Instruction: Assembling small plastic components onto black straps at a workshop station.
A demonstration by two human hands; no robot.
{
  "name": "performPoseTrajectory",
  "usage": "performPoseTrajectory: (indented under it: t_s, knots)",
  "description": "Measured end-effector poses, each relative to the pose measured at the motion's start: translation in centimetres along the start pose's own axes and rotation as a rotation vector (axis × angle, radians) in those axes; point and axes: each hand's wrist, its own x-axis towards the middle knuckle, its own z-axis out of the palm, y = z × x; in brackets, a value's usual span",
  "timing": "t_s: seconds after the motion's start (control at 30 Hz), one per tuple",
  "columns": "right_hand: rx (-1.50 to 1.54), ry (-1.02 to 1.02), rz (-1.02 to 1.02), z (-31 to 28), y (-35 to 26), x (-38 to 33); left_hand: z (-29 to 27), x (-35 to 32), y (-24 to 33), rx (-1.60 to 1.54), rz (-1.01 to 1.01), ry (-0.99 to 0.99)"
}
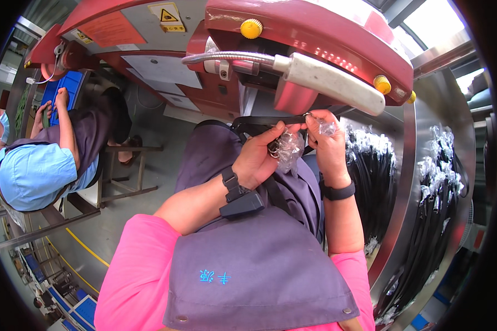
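Head view: the left hand [258, 157] is closed around a black strap [265, 120] and its crinkled clear plastic wrap [289, 150]. The right hand [327, 140] pinches the strap's metal end beneath a red machine [315, 33].

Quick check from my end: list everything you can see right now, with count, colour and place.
Black strap: one, black, held between both hands under the machine head.
Crinkled clear plastic wrap: one, clear, hanging by the strap end.
Red machine housing: one, red with yellow knobs, above.
White gooseneck lamp: one, white, on a metal hose under the housing.
Black wrapped straps: many, black, piled on the steel table at right.
Co-worker in blue shirt: one, seated far left.
Grey apron: one, over pink sleeves.
Left hand: gripping the strap and wrap.
Right hand: pinching the strap end.
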Motion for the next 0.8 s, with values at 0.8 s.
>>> performPoseTrajectory:
  t_s: [0.8]
  knots:
    - [-0.016,0.043,0.017,0.3,0.3,0.1,-0.4,0.6,-0.1,-0.064,-0.039,0.027]
